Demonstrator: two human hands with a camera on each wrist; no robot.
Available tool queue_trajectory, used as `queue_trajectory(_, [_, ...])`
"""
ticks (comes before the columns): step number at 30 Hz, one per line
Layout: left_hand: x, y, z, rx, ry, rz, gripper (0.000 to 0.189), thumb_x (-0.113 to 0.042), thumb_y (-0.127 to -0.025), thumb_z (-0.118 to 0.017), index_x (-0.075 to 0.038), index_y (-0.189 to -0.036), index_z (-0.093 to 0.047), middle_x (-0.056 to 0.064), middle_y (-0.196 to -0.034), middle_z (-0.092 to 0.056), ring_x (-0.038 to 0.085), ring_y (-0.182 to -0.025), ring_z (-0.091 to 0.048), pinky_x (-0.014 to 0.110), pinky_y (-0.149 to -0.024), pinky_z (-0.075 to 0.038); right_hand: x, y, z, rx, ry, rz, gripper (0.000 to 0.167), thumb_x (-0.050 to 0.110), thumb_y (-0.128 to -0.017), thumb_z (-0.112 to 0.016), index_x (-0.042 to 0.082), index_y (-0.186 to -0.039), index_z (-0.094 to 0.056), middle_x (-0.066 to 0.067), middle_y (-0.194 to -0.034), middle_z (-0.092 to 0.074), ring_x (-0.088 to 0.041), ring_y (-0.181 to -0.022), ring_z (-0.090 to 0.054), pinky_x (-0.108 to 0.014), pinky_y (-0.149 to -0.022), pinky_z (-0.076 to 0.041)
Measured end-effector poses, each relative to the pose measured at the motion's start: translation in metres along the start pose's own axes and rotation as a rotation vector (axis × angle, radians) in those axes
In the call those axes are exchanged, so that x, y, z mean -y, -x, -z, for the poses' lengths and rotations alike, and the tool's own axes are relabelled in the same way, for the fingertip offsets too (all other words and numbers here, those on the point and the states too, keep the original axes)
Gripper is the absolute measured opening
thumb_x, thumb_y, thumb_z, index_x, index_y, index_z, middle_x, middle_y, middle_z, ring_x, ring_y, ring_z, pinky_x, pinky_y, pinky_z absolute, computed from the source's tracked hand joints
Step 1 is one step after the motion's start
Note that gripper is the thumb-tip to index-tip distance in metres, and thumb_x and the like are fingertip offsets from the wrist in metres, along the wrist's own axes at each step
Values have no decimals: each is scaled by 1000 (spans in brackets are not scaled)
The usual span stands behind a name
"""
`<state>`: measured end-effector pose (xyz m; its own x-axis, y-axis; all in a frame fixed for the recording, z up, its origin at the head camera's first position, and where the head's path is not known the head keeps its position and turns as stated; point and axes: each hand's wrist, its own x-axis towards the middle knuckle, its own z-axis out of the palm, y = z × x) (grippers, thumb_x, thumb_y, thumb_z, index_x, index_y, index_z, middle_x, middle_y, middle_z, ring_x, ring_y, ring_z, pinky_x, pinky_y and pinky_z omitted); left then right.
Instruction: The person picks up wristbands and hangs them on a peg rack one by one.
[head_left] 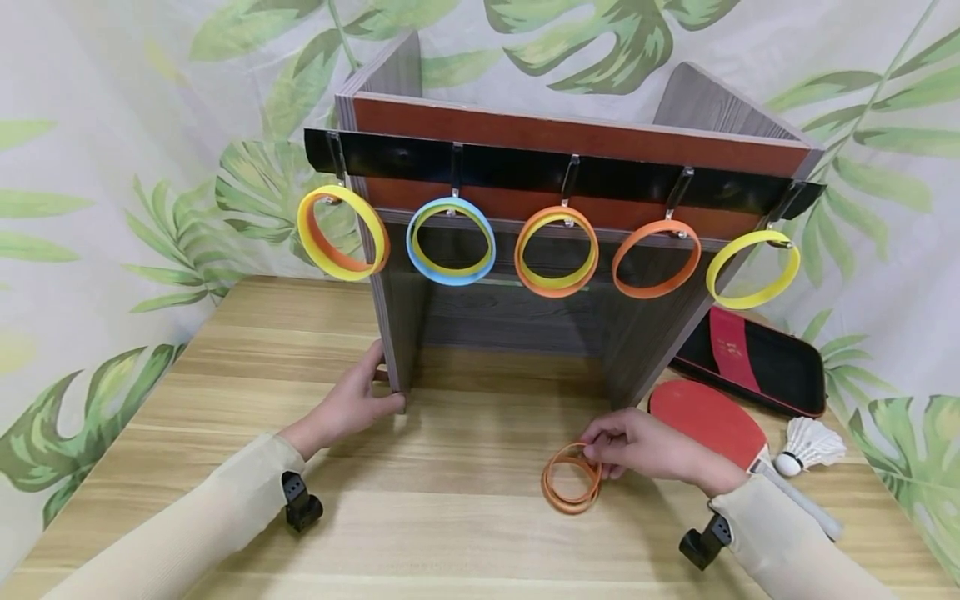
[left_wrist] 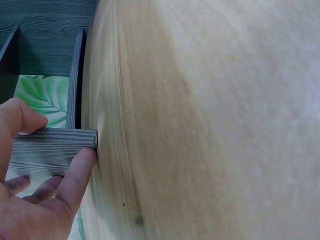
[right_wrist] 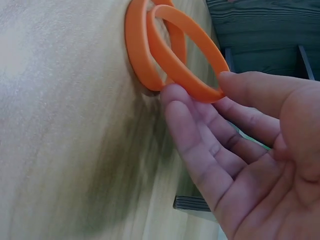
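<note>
In the head view my left hand point(head_left: 348, 408) holds the bottom front of the left side panel point(left_wrist: 55, 150) of a grey wood-grain stand, thumb on one face and fingers on the other. My right hand point(head_left: 645, 446) pinches an orange silicone wristband point(right_wrist: 200, 90) between thumb and fingers, its far side tilted up. A second orange wristband point(right_wrist: 136, 47) rests on the table, overlapped by the held one. Above, a black strip point(head_left: 510, 160) with hooks crosses the stand's front. Wristbands in yellow, blue and orange hang there, among them a plain yellow wristband point(head_left: 753, 302) at the right end.
Right of the stand lie a red table tennis paddle point(head_left: 705, 421), a white shuttlecock point(head_left: 813, 443) and a black case point(head_left: 787, 358) with a red band. All stand on a wood-grain table point(head_left: 450, 533). A leaf-patterned cloth point(head_left: 112, 208) hangs behind.
</note>
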<state>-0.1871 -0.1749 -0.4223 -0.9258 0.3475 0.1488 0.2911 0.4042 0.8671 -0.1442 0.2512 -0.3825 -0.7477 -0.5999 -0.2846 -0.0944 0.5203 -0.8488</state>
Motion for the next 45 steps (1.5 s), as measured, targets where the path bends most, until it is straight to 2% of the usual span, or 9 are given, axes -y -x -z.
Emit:
queue_trajectory(12, [1, 2, 0, 13, -4, 14, 85, 5, -89, -70, -5, -161, -28, 30, -148, -50, 48, -124, -62, 53, -98, -54, 14, 8, 5, -76, -67, 66, 31, 9, -102, -64, -16, -120, -62, -28, -101, -72, -12, -84, -74, -36, -79, -64])
queue_trajectory(17, [0, 3, 2, 14, -5, 21, 87, 4, -89, -70, -7, -163, -25, 30, -150, -48, 48, -125, -60, 52, -98, -53, 30, 9, 6, -111, -92, 114, 31, 14, -102, -68, -10, -120, -64, -28, -107, -74, -15, -90, -78, -41, -84, -64])
queue_trajectory(20, [0, 3, 3, 17, -7, 20, 89, 3, -90, -70, -8, -164, -23, 30, -152, -47, 48, -126, -59, 51, -98, -54, 45, 11, 5, -143, -96, 158, 26, 12, -101, -68, -7, -119, -66, -26, -108, -75, -16, -91, -79, -39, -84, -64])
queue_trajectory(25, [0, 2, 2, 17, -3, 14, 88, 3, -90, -70, -7, -164, -24, 30, -151, -48, 48, -125, -60, 50, -97, -54, 75, 24, 6, -240, -120, 273, 24, 6, -101, -66, -8, -121, -65, -13, -108, -80, -14, -88, -78, -34, -82, -64])
queue_trajectory(31, [0, 2, 2, 13, -2, 12, 87, 3, -90, -70, -7, -163, -25, 31, -152, -48, 49, -126, -60, 54, -100, -53, 105, 41, 11, -347, -208, 503, 20, -10, -100, -58, -8, -119, -64, -1, -110, -81, -15, -92, -79, -32, -79, -64])
queue_trajectory(34, [-1, 2, 2, 13, -2, 19, 87, 3, -90, -70, -7, -164, -24, 30, -152, -47, 48, -126, -60, 54, -100, -53, 116, 49, 14, -423, -267, 595, 24, -15, -99, -55, -6, -118, -65, -5, -110, -80, -16, -98, -79, -32, -80, -64])
queue_trajectory(39, [0, 2, 2, 12, -1, 21, 87, 3, -90, -70, -7, -164, -25, 30, -152, -47, 49, -126, -60, 55, -100, -53, 129, 58, 18, -589, -378, 688, 28, -17, -99, -51, -4, -118, -66, -8, -111, -79, -18, -101, -78, -32, -80, -64])
queue_trajectory(43, [0, 1, 1, 9, -10, 15, 86, 3, -89, -70, -7, -163, -26, 30, -152, -47, 49, -126, -60, 56, -101, -53, 135, 59, 23, -632, -543, 809, 28, -20, -99, -48, -12, -121, -63, -16, -111, -78, -23, -101, -78, -32, -84, -63])
queue_trajectory(45, [0, 1, 1, 7, -14, 11, 86, 3, -89, -70, -6, -162, -27, 30, -151, -48, 49, -125, -60, 55, -100, -53, 137, 58, 25, -658, -595, 839, 26, -20, -99, -48, -14, -121, -61, -18, -110, -78, -24, -100, -78, -31, -85, -63])
